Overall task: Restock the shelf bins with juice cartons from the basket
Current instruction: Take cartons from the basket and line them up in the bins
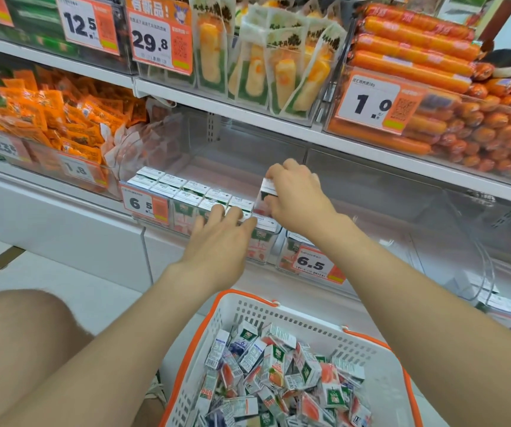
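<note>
While the spread left hand (217, 238) rests on the rowed cartons (186, 195), the right hand (297, 195) pinches a white rectangular juice carton (266, 192) over the clear plastic shelf bin's (266, 241) right edge.

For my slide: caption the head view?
Right hand sets a carton into the bin; left hand steadies the row.

Upright juice cartons (186, 195) rowed in bin (266, 241), basket (371, 359) heaped

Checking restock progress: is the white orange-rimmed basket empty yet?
Not empty. The white orange-rimmed plastic basket holds a loose heap of small juice cartons.
</note>
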A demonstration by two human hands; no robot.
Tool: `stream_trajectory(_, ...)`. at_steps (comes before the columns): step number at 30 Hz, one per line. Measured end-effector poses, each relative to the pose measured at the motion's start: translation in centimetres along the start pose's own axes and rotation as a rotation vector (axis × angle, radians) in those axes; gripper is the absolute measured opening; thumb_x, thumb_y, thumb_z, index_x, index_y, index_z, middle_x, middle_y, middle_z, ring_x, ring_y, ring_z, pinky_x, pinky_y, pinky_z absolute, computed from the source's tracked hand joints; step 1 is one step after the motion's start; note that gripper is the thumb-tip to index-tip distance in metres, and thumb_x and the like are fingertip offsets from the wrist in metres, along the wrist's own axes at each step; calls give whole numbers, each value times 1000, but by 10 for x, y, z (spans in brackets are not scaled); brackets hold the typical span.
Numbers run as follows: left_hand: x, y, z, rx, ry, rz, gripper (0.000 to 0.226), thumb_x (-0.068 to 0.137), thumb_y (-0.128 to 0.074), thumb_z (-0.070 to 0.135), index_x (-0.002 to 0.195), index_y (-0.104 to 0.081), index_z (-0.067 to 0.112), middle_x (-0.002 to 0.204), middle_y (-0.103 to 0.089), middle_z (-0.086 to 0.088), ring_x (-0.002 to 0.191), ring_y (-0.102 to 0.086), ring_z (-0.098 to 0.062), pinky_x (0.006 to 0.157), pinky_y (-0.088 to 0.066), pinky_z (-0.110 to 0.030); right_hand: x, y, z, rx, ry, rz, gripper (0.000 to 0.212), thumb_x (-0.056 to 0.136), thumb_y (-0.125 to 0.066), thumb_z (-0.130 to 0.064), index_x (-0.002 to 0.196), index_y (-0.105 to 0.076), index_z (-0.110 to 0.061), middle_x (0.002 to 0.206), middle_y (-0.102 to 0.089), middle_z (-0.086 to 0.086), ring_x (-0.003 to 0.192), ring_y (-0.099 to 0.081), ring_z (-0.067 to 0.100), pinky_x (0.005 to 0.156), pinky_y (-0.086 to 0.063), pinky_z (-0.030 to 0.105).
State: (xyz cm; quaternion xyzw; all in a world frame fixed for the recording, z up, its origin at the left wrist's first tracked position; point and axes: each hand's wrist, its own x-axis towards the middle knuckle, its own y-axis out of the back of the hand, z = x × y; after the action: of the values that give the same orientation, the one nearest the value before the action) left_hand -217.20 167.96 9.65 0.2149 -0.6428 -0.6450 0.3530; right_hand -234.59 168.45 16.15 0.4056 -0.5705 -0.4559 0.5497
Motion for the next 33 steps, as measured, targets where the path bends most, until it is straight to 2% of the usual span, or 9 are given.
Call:
stream_trajectory(2,1,-1,0,5,16,30,57,95,-62,14,148,-44,25,142,-45,-1,130,-39,-29,103,-37,-49,5,-7,-5,-138,21,-82,18,94,-67,-31,93,-57,-16,96,-56,4,100,-60,34,85,-32,43)
stream_trajectory(5,3,1,1,-82,27,53,44,97,-60,14,140,-51,22,136,-49,0,126,-44,-27,97,-41,-44,8,-15,-9,-288,91,-155,36,96,-64,-22,73,-37,-19,78,-53,1,80,-57,31,82,-22,42)
stream_trajectory(9,-2,2,1,-284,54,149,28,99,-56,12,127,-58,15,125,-51,-5,115,-48,-28,92,-47,-45,2,-14,-9,-394,228,-274,31,91,-52,-6,71,-32,-18,70,-44,0,65,-46,24,84,-25,42)
stream_trajectory(14,-14,1,7,-406,83,270,14,94,-61,13,104,-55,22,102,-52,1,93,-51,-23,75,-48,-41,-26,-9,-9,-337,300,-197,5,91,-54,-15,88,-51,-16,87,-58,1,88,-58,30,94,-37,41)
stream_trajectory(19,-24,-21,14,-397,74,-66,17,91,-57,17,83,-54,32,77,-63,6,76,-64,-25,69,-59,-46,-108,-22,-10,-35,332,206,27,81,-45,-21,95,-66,-10,89,-63,8,84,-55,32,75,-42,42)
stream_trajectory(22,-32,-42,30,-318,-38,-411,18,91,-55,18,76,-54,29,82,-64,2,86,-64,-30,78,-59,-44,-170,-46,-15,113,248,-44,40,84,-35,-28,101,-70,-17,89,-67,3,86,-61,29,77,-50,41)
stream_trajectory(25,-40,-76,50,-201,-170,-722,15,93,-55,14,92,-70,14,96,-72,-8,93,-67,-30,80,-58,-41,-210,-86,-9,127,169,-433,30,92,-43,-22,105,-69,-18,95,-70,5,87,-65,32,71,-55,39)
stream_trajectory(28,-52,-124,65,-122,-213,-896,16,91,-51,7,79,-61,9,81,-62,-9,72,-55,-29,67,-49,-41,-239,-133,4,97,146,-639,15,91,-53,-12,91,-68,-12,84,-66,10,77,-65,33,67,-59,40)
stream_trajectory(33,-78,-200,71,-9,-221,-1089,13,92,-59,6,90,-55,18,91,-49,-4,78,-46,-24,70,-42,-39,-276,-195,15,187,116,-825,11,92,-54,-1,85,-62,-3,69,-54,9,68,-62,33,64,-60,43)
